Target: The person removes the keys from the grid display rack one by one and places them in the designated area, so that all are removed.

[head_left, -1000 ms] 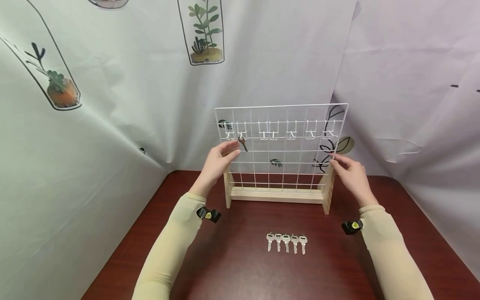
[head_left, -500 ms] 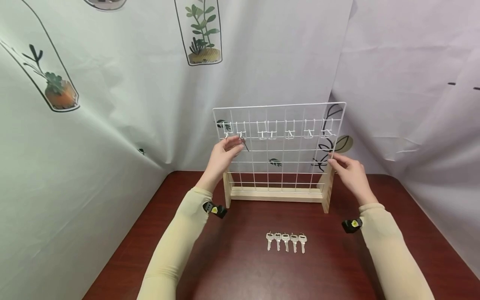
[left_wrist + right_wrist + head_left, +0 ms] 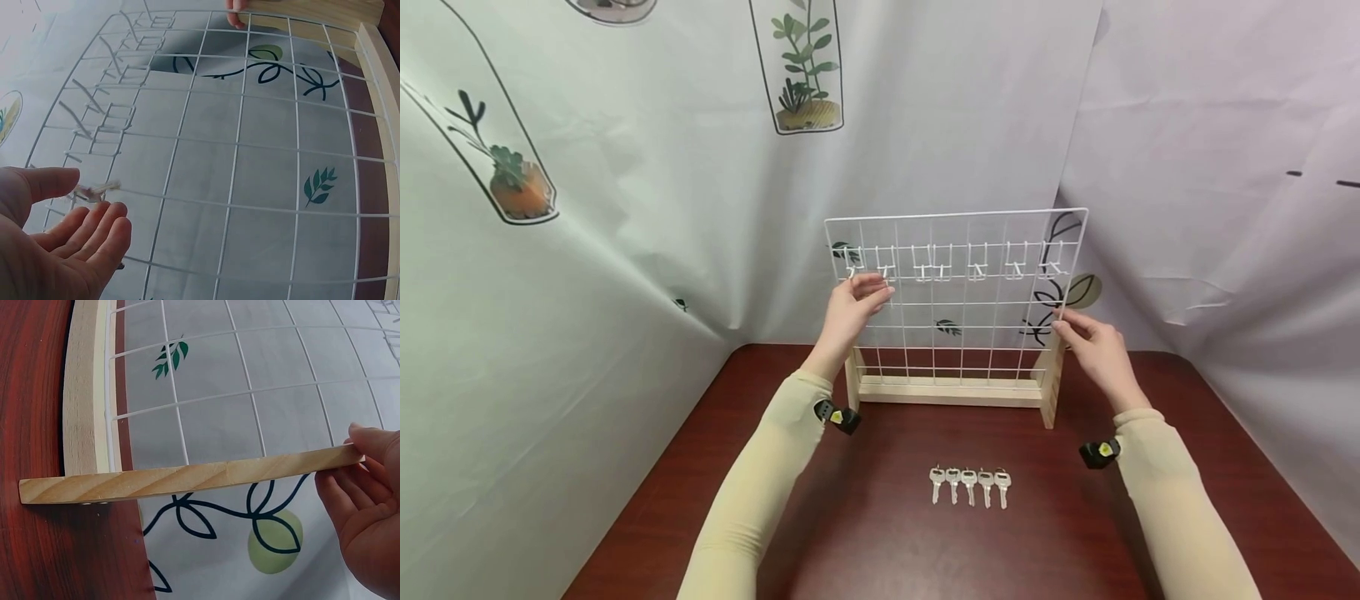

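Note:
My left hand [image 3: 855, 310] is at the upper left of a white wire grid rack [image 3: 992, 303], beside the second hook from the left. In the left wrist view its thumb and fingers stand apart, loosely extended. A small blurred pale piece [image 3: 95, 189] shows at the hook just past the fingertips. The dark key from the earlier head frames is hidden by this hand in the head view. My right hand [image 3: 1096, 350] pinches the top of the rack's right wooden upright [image 3: 206, 480], thumb on one side and fingers on the other.
Several silver keys [image 3: 969, 483] lie in a row on the dark red table [image 3: 880, 550], in front of the rack's wooden base [image 3: 951, 392]. More white hooks [image 3: 977, 271] line the upper grid. Printed cloth [image 3: 685, 183] hangs behind and at both sides.
My left hand has shifted slightly right along the hooks. A dark key dangling beside its fingertips has gone from sight in the head view. The right hand keeps its hold on the upright.

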Demonstrator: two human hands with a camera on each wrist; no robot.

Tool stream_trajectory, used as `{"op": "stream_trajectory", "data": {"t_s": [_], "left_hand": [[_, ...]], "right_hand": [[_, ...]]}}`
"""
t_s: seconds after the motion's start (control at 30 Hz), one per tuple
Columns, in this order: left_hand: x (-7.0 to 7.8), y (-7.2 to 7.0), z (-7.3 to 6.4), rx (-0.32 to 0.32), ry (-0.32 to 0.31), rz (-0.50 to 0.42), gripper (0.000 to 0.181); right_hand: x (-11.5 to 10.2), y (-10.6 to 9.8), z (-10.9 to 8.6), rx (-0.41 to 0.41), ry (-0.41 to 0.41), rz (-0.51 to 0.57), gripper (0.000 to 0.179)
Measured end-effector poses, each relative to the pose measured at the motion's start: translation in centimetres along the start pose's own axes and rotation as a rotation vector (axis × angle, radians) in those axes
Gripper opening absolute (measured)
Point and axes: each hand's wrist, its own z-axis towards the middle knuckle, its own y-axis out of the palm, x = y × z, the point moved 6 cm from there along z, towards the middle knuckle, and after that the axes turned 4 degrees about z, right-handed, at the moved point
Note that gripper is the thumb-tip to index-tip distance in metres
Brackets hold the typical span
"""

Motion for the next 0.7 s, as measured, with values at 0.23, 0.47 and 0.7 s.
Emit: {"op": "stream_trajectory", "data": {"t_s": [0.23, 0.47, 0.7], "left_hand": [[-0.16, 0.37, 0.14, 0.044, -0.017, -0.029, 0.033], [0.16, 0.43, 0.29, 0.052, -0.003, -0.067, 0.028], [0.10, 0.42, 0.19, 0.055, 0.004, -0.066, 0.027]], "right_hand": [[0.10, 0.01, 0.01, -0.002, 0.009, 0.006, 0.045], [0.04, -0.04, 0.03, -0.004, -0.002, 0.012, 0.046], [0.16, 0.03, -0.02, -0.011, 0.015, 0.013, 0.048]]}}
